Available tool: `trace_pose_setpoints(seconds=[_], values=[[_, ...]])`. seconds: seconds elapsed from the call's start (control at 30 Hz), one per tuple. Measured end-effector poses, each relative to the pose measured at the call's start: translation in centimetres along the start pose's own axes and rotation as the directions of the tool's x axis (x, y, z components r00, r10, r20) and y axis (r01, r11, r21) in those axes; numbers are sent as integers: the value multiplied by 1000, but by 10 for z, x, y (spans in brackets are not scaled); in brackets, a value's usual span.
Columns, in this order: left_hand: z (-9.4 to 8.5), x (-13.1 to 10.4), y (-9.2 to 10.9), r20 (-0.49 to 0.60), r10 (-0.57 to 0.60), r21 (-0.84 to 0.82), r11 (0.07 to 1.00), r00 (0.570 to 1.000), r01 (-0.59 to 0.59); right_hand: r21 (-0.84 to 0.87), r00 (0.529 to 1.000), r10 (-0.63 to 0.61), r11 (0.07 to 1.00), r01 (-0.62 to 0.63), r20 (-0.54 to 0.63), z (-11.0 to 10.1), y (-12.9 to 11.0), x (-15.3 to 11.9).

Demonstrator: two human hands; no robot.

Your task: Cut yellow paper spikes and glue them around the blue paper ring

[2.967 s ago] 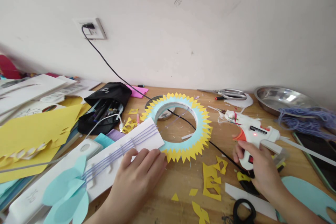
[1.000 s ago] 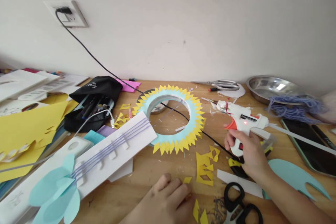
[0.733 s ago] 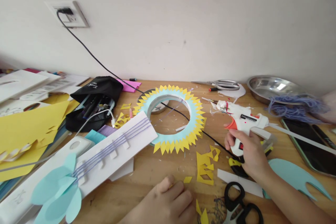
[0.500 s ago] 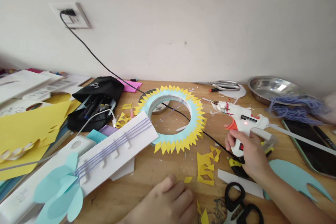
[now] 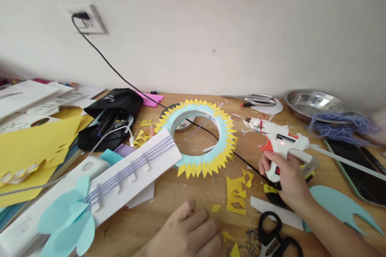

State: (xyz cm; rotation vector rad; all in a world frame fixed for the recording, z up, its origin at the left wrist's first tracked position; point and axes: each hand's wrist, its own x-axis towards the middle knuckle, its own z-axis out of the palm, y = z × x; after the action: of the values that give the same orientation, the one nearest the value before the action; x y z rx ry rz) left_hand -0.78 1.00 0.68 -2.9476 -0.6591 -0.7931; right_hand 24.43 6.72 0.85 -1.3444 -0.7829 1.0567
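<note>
At the right, my right hand (image 5: 285, 172) is wrapped around the grip of a white hot glue gun (image 5: 283, 141) with an orange trigger; its red light is on and the nozzle points left. My left hand (image 5: 189, 231) rests near the table's front edge with its fingers curled, and whether anything is inside it is hidden. Beyond it lies a light blue ring (image 5: 221, 140) edged with yellow paper points. A white board (image 5: 157, 166) strung with purple yarn leans on the ring's left side, with light blue paper petals (image 5: 69, 213) at its lower end.
Black-handled scissors (image 5: 271, 229) and yellow paper scraps (image 5: 237, 198) lie between my hands. A black cord (image 5: 105, 58) runs from the wall socket (image 5: 86, 20) through the ring. A steel bowl (image 5: 307, 102), a phone (image 5: 356, 168) and a black pencil pouch (image 5: 117, 106) stand around.
My left hand has shifted slightly left and its fingers have moved a little. The glue gun stays in my right hand, almost unmoved.
</note>
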Motion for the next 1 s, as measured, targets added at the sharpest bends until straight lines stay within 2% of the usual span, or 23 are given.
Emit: trace_pose_setpoints(seconds=[0.17,0.27,0.33,0.37,0.43,0.47,0.53,0.57,0.6,0.67,0.73,0.87,1.0], values=[[0,-1,2,32,-8,50,999,999,7,-5,1000,-7,1000,7,8,-1,1,0],[-4,-2,-5,-26,-55,102,993,998,57,-4,1000,-7,1000,7,18,-3,3,0],[-17,-4,-19,-94,-98,172,979,991,113,-11,1000,-15,1000,15,25,-5,4,0],[-26,-7,-30,-92,-161,243,953,983,179,-16,999,-23,1000,24,33,-5,4,0],[-48,-15,-56,-87,-256,426,864,963,268,-32,998,-46,998,48,52,-6,5,0],[-60,-21,-70,-123,-324,496,799,938,341,-44,996,-58,997,61,65,-7,6,0],[-79,-34,-96,-205,-509,577,627,836,523,-95,992,-78,992,87,94,-9,6,-1],[-85,-40,-106,-205,-618,561,561,759,609,-127,990,-86,987,100,110,-10,7,-1],[-88,-45,-114,-208,-734,492,493,647,717,-159,987,-89,981,110,131,-11,7,-2],[-88,-54,-123,-196,-785,432,469,588,770,-211,980,-91,969,127,175,-12,7,-4],[-80,-57,-125,-191,-800,388,471,569,792,-226,977,-104,963,146,186,-10,7,-8],[-60,-56,-120,-213,-813,367,447,542,815,-222,987,-125,964,146,104,-3,7,-19],[-59,-53,-120,-263,-813,363,415,519,834,-201,990,-121,970,134,75,2,8,-27]])
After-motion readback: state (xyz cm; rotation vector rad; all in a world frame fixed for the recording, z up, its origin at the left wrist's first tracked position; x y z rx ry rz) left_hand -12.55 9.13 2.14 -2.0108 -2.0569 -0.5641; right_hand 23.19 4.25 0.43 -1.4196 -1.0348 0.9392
